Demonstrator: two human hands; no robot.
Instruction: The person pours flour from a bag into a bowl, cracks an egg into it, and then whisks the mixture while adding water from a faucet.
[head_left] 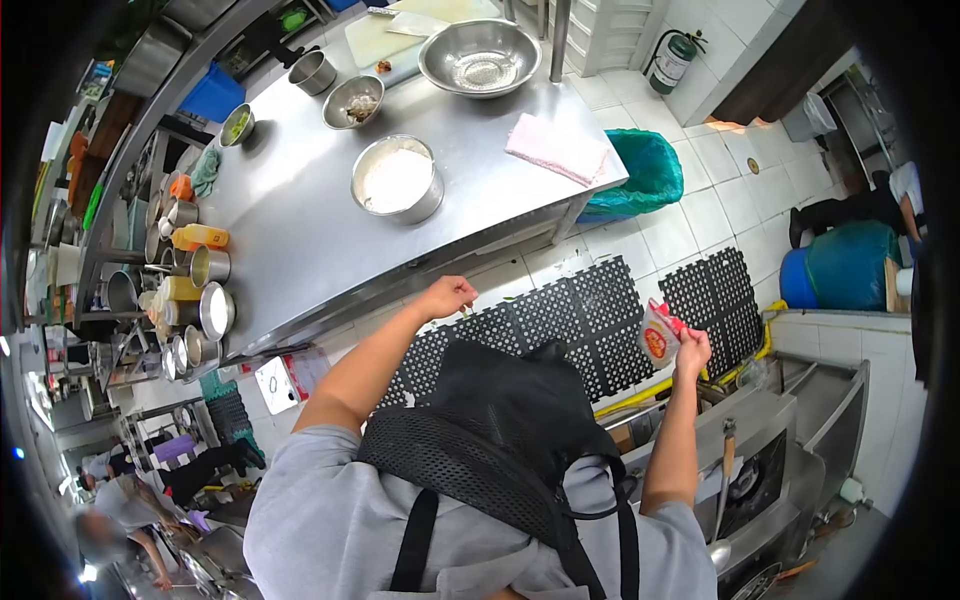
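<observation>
My right hand is closed on the top of a small clear plastic packet with red edges and a red and yellow logo. The packet hangs over the black floor mat, away from the table. In front of my body, just off the table's near edge, my left hand has its fingers curled in; whatever they may hold is too small to make out. Nearest to it on the table stands a steel pot with white powder or a white mix inside.
On the steel table are a wide steel bowl, a folded pink cloth and smaller bowls. A green-lined bin stands at its right end. Perforated mats cover the floor. A stove is right; other people work at lower left.
</observation>
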